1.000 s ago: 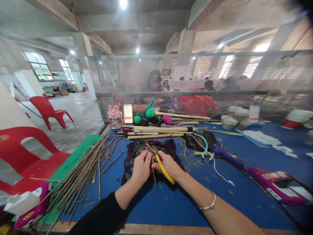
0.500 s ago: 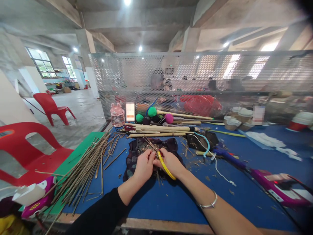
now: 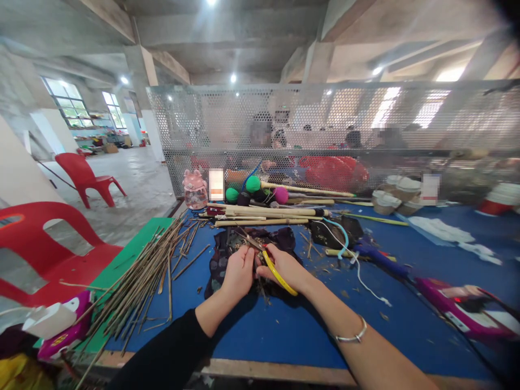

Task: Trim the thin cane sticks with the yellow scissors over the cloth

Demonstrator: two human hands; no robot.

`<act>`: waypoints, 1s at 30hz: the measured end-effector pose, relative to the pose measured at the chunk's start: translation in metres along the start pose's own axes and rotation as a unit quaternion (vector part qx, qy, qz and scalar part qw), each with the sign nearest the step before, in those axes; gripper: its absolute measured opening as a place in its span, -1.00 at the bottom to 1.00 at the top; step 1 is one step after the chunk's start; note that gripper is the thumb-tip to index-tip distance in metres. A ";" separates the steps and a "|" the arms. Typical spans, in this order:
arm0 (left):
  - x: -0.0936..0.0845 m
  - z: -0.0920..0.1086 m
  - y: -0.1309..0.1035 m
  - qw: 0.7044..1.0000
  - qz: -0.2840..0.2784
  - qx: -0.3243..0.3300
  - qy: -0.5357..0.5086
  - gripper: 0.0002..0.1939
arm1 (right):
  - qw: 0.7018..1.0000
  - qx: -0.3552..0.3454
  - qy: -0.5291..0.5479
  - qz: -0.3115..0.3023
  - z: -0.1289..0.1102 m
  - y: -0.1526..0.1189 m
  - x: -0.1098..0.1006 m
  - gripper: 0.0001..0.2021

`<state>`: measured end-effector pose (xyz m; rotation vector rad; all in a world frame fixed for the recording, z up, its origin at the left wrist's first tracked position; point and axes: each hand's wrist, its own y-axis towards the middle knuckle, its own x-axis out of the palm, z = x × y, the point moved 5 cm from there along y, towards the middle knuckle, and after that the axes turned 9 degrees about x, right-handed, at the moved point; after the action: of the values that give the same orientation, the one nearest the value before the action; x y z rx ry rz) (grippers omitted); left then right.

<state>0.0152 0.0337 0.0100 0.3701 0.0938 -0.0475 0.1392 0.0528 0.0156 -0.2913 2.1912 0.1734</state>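
My right hand (image 3: 287,269) is closed around a pair of scissors with yellow handles (image 3: 280,276). Their blades point up and to the left, past the fingertips of my left hand (image 3: 239,269). The left fingers are pinched together close to the blades; what they hold is too small and hidden to name. Below both hands lies a dark patterned cloth (image 3: 219,252) strewn with small plant scraps. A loose bundle of thin brown sticks (image 3: 136,287) spreads over the table to the left of my hands.
Pale bamboo rods (image 3: 264,222) lie across the blue table (image 3: 244,341), with green yarn balls (image 3: 253,184) behind. A pink-topped bottle (image 3: 195,189) stands by a perforated metal screen (image 3: 195,124). At right are a purple device (image 3: 450,306) and white cord (image 3: 361,279). Red chairs (image 3: 44,238) stand left.
My right hand and the yellow handles have shifted slightly right and down, a little away from my left hand. The left hand stays almost in place, still pinched.
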 end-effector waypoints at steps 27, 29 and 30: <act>0.004 -0.008 -0.001 0.999 -0.007 -0.043 -0.010 -0.66 | 1.000 0.023 -0.001 0.020 0.001 0.000 0.005 -0.53; 0.003 -0.006 -0.001 0.999 -0.003 -0.040 -0.002 -0.66 | 1.000 0.013 0.016 0.014 0.003 0.001 0.007 -0.54; 0.003 -0.005 0.000 0.999 -0.002 -0.038 0.000 -0.65 | 1.000 0.007 0.028 0.008 0.004 0.002 0.008 -0.54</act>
<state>0.0173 0.0353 0.0047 0.2940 0.0951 -0.0476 0.1373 0.0548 0.0065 -0.2727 2.2491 0.1609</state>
